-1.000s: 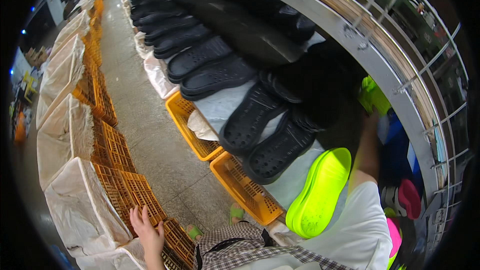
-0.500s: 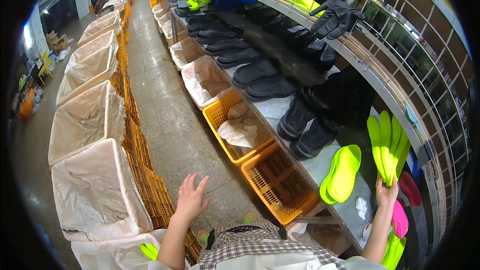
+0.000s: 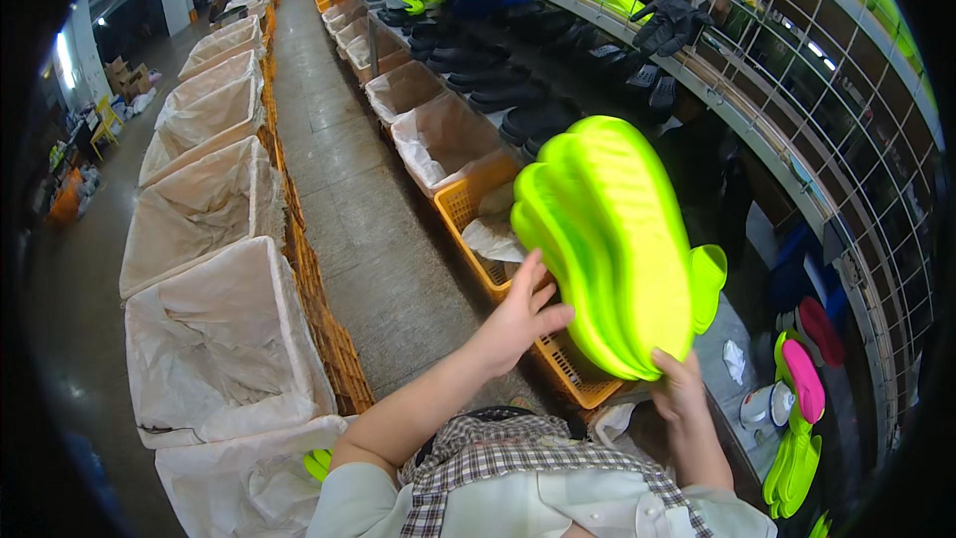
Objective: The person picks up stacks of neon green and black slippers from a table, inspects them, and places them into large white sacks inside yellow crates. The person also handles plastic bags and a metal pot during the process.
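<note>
Several neon yellow-green insoles (image 3: 627, 249) stand fanned out in front of me, slightly blurred. My right hand (image 3: 681, 387) is closed round their lower ends. To their left is my left hand (image 3: 520, 317), its fingers apart and its thumb close to the lowest insole's edge; whether they touch I cannot tell. Behind the held bunch, another yellow-green insole (image 3: 708, 289) shows in part on the bench. More yellow-green insoles (image 3: 795, 468) hang or lie at the right, beside a pink one (image 3: 803, 381).
Orange crates (image 3: 470, 229) and cloth-lined bins (image 3: 446, 139) run along the bench. Black shoe soles (image 3: 498, 90) stand on it. Wire mesh (image 3: 797, 70) rises at the right, with a black glove (image 3: 672, 25) on its rail. Large lined bins (image 3: 214, 339) line the aisle's left. A white can (image 3: 765, 406) stands near my right arm.
My right hand has carried the insoles from the bench's right side leftward to in front of me. My left hand has moved right and up, close to them. The view has shifted slightly.
</note>
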The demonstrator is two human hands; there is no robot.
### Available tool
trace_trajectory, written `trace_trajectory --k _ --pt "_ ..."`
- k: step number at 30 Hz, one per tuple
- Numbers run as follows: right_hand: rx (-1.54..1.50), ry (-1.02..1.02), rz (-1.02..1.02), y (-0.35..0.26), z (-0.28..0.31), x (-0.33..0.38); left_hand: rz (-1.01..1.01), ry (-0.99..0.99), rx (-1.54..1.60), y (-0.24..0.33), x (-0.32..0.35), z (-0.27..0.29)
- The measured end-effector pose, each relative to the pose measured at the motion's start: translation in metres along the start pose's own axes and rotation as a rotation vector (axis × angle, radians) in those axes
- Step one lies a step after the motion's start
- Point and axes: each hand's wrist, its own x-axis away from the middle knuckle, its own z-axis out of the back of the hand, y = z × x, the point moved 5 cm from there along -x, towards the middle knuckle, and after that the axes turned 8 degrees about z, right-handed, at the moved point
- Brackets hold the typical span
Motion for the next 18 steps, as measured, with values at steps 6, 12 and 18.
trace_trajectory --k 6,12,18 --pt "0.947 -0.439 0.632 0.034 -0.100 -0.023 -0.205 0.250 0.505 0.015 0.003 0.048" --pt "0.830 -0.667 0.787 0.027 -0.137 -0.028 -0.430 0.100 0.551 0.026 0.025 0.100" --pt "0.253 -0.705 0.275 0.039 -0.153 -0.057 -0.405 0.070 0.681 0.008 0.031 0.126"
